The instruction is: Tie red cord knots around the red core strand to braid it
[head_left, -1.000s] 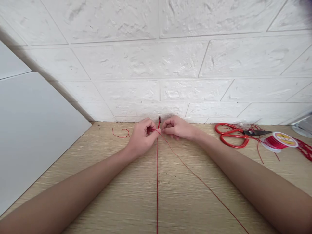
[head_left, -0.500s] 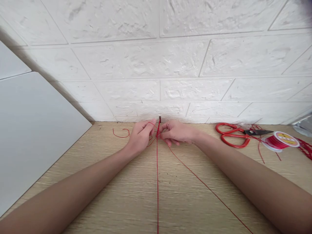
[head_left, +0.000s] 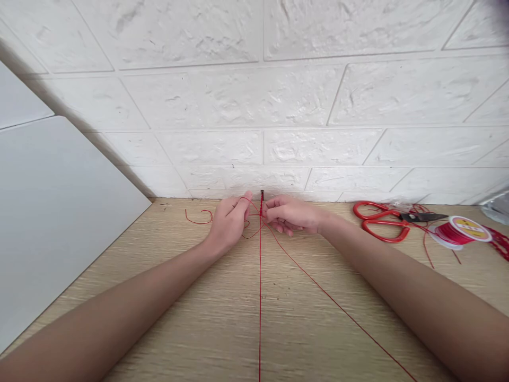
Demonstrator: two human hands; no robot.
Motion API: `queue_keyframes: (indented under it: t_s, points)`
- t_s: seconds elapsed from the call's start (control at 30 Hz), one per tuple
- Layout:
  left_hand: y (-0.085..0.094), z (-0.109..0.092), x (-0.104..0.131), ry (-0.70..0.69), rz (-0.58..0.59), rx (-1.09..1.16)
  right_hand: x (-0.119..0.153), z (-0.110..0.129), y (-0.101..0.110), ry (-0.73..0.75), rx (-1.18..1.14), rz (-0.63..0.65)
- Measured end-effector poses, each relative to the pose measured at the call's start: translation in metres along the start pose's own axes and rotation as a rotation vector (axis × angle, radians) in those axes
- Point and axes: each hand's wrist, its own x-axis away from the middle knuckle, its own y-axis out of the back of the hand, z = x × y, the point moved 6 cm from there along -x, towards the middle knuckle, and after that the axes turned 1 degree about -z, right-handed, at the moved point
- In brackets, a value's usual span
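A short knotted red braid point(head_left: 261, 206) hangs from a small dark holder point(head_left: 262, 192) at the foot of the wall. Long red cord point(head_left: 260, 297) runs from it straight toward me, and another strand slants off to the lower right. My left hand point(head_left: 228, 223), left of the braid, is closed with thumb and fingers pinching a thin red cord that loops over to the braid. Close against the braid's right side, my right hand point(head_left: 292, 215) pinches thumb and forefinger on the cord, its other fingers loosely curled. The exact grip point is hard to see.
Orange-handled scissors point(head_left: 384, 222) lie at the right on the wooden table point(head_left: 191, 318), beside a spool of red cord point(head_left: 457, 232) and loose red pieces. A clear plastic item point(head_left: 497, 207) is at the far right. A white panel point(head_left: 59, 212) stands at left, before a white brick-patterned wall point(head_left: 207, 101).
My right hand's fingers have drawn slightly back from the braid and a small crossing of cord now shows below it. My left hand keeps its pinch. The view has shifted slightly.
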Motion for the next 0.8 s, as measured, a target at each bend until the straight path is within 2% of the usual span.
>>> queue_keyframes:
  t_s: [0.23, 0.47, 0.67, 0.8]
  points:
    - [0.001, -0.001, 0.000, -0.007, -0.006, -0.041, 0.002, 0.002, 0.001, -0.005, -0.076, 0.038]
    - [0.001, 0.002, -0.001, -0.027, 0.007, -0.053, 0.003, -0.001, 0.010, -0.001, -0.246, 0.061]
    - [-0.001, 0.001, -0.002, -0.040, 0.032, 0.038, 0.002, -0.008, 0.019, 0.014, -0.543, 0.161]
    - [-0.001, 0.000, -0.001, -0.025, 0.025, 0.071, 0.007, -0.009, 0.027, 0.047, -0.540, 0.154]
